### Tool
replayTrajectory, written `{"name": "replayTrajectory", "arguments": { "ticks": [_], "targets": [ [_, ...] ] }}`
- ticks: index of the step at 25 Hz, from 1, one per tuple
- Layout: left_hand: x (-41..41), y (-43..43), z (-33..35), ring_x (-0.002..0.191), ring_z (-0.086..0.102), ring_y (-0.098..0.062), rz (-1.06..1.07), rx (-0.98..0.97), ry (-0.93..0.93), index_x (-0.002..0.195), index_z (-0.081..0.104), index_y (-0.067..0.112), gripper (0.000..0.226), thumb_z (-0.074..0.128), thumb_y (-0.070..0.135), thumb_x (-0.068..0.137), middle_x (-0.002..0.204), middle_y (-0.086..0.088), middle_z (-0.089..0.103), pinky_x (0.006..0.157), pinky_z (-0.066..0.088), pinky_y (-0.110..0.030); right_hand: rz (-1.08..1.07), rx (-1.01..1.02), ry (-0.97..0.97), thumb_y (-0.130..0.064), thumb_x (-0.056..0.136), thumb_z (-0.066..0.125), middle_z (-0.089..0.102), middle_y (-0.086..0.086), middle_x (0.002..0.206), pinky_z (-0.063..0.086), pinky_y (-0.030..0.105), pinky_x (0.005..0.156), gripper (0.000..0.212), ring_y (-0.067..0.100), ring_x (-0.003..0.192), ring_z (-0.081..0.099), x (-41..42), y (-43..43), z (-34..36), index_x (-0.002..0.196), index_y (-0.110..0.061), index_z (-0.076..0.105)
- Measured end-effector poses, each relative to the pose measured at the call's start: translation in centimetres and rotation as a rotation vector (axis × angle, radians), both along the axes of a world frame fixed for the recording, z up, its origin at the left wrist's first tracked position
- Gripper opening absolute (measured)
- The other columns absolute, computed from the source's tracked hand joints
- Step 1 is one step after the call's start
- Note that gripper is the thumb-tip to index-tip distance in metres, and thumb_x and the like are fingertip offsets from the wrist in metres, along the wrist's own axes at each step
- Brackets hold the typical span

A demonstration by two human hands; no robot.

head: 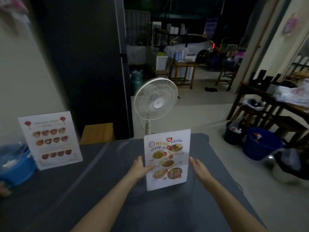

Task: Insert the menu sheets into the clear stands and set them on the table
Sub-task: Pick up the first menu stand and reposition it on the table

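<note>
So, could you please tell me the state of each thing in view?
Thai menu stand: sheet inside, upright on the table, between both hands.
Chinese menu stand: sheet inside, standing on the table, untouched.
Left hand: grips the Thai menu stand's left edge, thumb on front.
Right hand: at its right edge; grip unclear.
Fan: standing behind the table; spinning or not unclear.

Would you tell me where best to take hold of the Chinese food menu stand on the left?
Probably take the Chinese food menu stand by its two upright side edges, about halfway up, one hand from each side. It is a thin, broad panel standing slightly tilted back. The blue tub crowds its lower left corner, so stay above that.
</note>
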State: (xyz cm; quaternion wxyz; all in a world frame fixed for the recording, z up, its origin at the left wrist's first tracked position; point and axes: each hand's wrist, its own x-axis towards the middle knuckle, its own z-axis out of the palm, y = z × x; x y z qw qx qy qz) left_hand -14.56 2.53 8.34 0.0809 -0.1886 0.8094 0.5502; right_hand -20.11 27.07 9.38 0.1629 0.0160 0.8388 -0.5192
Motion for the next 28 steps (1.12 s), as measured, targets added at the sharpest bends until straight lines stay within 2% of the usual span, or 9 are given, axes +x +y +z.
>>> {"name": "replayTrajectory", "arguments": {
  "ticks": [2,4,7,9,14,17,20,25,28],
  "targets": [
    [-1.0,1.0,-0.1,0.104,0.057,-0.014,0.123,0.142,0.038,0.136,0.039,0.013,0.061,0.071,0.022,0.085,0.133,-0.006,0.058,0.091,0.049,-0.030,-0.017,-0.104,-0.003,-0.038,0.097,0.038,0.053,0.008,0.121,0.037,0.031,0.086,0.051,0.022,0.108,0.052,-2.1,0.5,-0.3,0.131,0.000,0.044],
    [-1.5,1.6,-0.3,0.097,0.060,-0.010,0.220,0.226,0.092,0.143,0.034,0.007,0.068,0.070,0.019,0.086,0.136,-0.010,0.057,0.081,0.050,-0.024,-0.018,-0.192,0.003,-0.037,0.097,0.038,0.051,0.004,0.118,0.038,0.030,0.086,0.051,0.023,0.109,0.052,-4.0,0.7,-0.7,0.133,-0.001,0.043],
    [-1.9,1.8,-0.9,0.090,0.065,-0.007,0.307,0.225,0.151,0.128,0.050,0.004,0.044,0.067,0.011,0.088,0.126,-0.013,0.064,0.063,0.053,-0.015,-0.003,-0.272,0.023,-0.029,0.097,0.044,0.055,0.009,0.116,0.046,0.022,0.073,0.044,0.013,0.091,0.056,-5.6,0.5,-1.6,0.131,-0.001,0.044],
    [-1.6,2.0,-0.5,0.087,0.067,-0.007,0.313,0.194,0.196,0.119,0.055,0.002,0.033,0.065,0.010,0.089,0.115,-0.011,0.067,0.057,0.053,-0.011,-0.006,-0.289,0.057,-0.024,0.094,0.051,0.058,0.010,0.113,0.046,0.019,0.064,0.039,0.007,0.083,0.057,-6.2,0.2,-1.9,0.126,-0.001,0.048],
    [-1.9,0.9,-0.3,0.097,0.068,-0.018,0.249,0.108,0.243,0.108,0.061,0.005,0.022,0.066,0.014,0.089,0.104,-0.006,0.070,0.068,0.052,-0.017,-0.073,-0.296,0.122,-0.019,0.091,0.057,0.066,0.016,0.109,0.054,0.039,0.078,0.024,0.029,0.095,0.065,-7.6,-0.5,-2.8,0.109,-0.003,0.057],
    [-2.3,0.0,-0.4,0.095,0.070,-0.024,0.220,0.062,0.272,0.098,0.065,0.004,0.013,0.065,0.014,0.089,0.099,-0.009,0.073,0.076,0.056,-0.029,-0.076,-0.249,0.150,-0.016,0.090,0.058,0.068,0.011,0.094,0.053,0.035,0.070,0.011,0.029,0.089,0.066,-7.8,-0.3,-2.6,0.093,-0.006,0.060],
    [-3.0,-0.7,-0.4,0.091,0.071,-0.021,0.162,0.025,0.273,0.094,0.067,0.005,0.010,0.063,0.013,0.090,0.096,-0.007,0.074,0.082,0.059,-0.036,-0.066,-0.225,0.162,-0.013,0.089,0.060,0.067,0.006,0.084,0.050,0.028,0.064,0.008,0.024,0.081,0.065,-8.0,0.1,-2.3,0.084,-0.007,0.060],
    [-5.1,-0.5,0.5,0.090,0.070,-0.015,0.059,-0.026,0.305,0.084,0.067,0.016,0.008,0.064,0.012,0.090,0.094,-0.003,0.074,0.079,0.058,-0.032,-0.057,-0.200,0.176,-0.013,0.089,0.060,0.067,0.005,0.083,0.049,0.024,0.061,0.011,0.018,0.077,0.064,-9.2,1.7,-1.7,0.078,-0.013,0.059],
    [-8.1,0.7,1.8,0.088,0.070,-0.012,0.026,-0.039,0.329,0.083,0.067,0.021,0.012,0.063,0.012,0.090,0.092,0.000,0.073,0.074,0.054,-0.026,-0.036,-0.161,0.196,-0.017,0.088,0.061,0.070,0.010,0.089,0.057,0.042,0.074,0.010,0.026,0.085,0.067,-12.0,3.5,-0.9,0.079,-0.013,0.061]
  ]
}}
